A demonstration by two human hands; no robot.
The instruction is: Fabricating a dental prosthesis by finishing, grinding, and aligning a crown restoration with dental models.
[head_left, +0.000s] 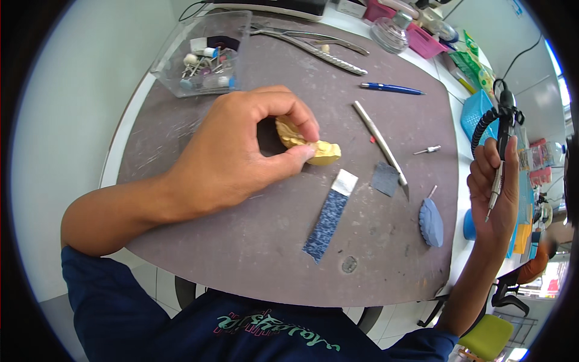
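My left hand [232,145] pinches a yellow plaster dental cast [325,152] between thumb and fingers, just above the table; the palm side of the cast is partly hidden. Off to the right, my right hand [505,196] is raised and wrapped round a rotary handpiece [506,117] with a black coiled cord, its thin metal tip pointing down. Nothing touches that tip. Below the cast lies a blue-and-white strip [329,224]. A craft knife [377,136] rests right of the cast, its blade end beside a grey square of abrasive sheet [385,179].
A clear box [241,36] of mounted polishing bits stands far left. Large pliers [322,51] and a blue pen [392,88] lie at the back. A loose bur [427,149] and a blue scalloped piece [430,223] lie right. Behind are a glass jar [389,37] and a blue basket [478,108].
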